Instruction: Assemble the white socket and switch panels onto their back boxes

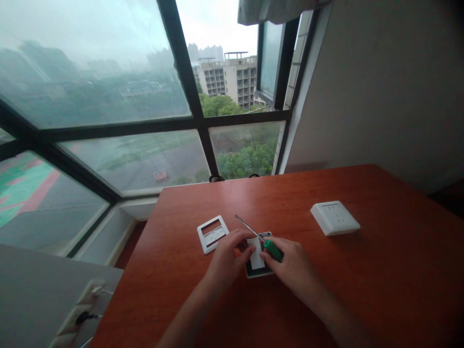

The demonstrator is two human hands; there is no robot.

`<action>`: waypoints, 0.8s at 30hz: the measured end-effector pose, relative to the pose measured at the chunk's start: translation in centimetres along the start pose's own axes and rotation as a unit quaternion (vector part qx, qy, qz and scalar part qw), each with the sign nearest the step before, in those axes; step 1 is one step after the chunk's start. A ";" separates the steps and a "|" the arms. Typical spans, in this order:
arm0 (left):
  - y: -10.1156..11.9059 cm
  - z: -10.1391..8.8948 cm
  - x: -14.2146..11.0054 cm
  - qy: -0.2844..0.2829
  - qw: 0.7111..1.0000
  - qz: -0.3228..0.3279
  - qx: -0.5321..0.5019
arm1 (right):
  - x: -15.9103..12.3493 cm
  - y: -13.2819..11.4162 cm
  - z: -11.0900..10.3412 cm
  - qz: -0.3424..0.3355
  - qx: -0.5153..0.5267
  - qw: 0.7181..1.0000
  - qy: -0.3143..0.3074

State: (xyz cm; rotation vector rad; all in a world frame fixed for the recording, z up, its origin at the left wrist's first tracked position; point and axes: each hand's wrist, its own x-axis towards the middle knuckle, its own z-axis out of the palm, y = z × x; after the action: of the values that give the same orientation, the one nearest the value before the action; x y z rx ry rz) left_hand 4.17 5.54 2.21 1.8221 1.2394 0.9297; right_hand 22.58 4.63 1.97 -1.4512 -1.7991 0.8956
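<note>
My right hand (290,256) is closed around the green handle of a screwdriver (273,250), whose metal shaft points up and to the left. Beneath both hands lies a dark-centred wall box (259,273) with a pale rim, partly covered by my fingers. A white rectangular insert (257,258) sits across it. My left hand (230,253) has its thumb and fingers curled at the insert's left edge, seemingly gripping it. Just beyond my left hand, a white faceplate frame (203,240) rests flat, with a white socket piece (214,235) within its outline.
On the right of the reddish-brown table (380,285) lies a complete white wall socket (335,217). Large windows (126,159) stand behind the table. At lower left, wall outlets (78,314) have a black plug and cables in them.
</note>
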 end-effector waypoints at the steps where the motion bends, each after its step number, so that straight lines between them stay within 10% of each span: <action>1: -0.1 0.0 0.0 0.001 1.000 0.006 0.002 | 0.0 0.0 0.0 -0.003 -0.003 1.000 -0.001; 24: 0.4 -0.4 -1.0 0.019 0.996 -0.057 0.068 | 1.1 0.7 -0.8 0.004 -0.078 0.997 0.023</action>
State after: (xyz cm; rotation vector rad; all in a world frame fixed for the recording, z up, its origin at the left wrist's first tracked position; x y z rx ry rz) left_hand 3.72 4.53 2.53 1.8234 1.4442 0.8376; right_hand 23.44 5.90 1.91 -1.5630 -1.8659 0.7336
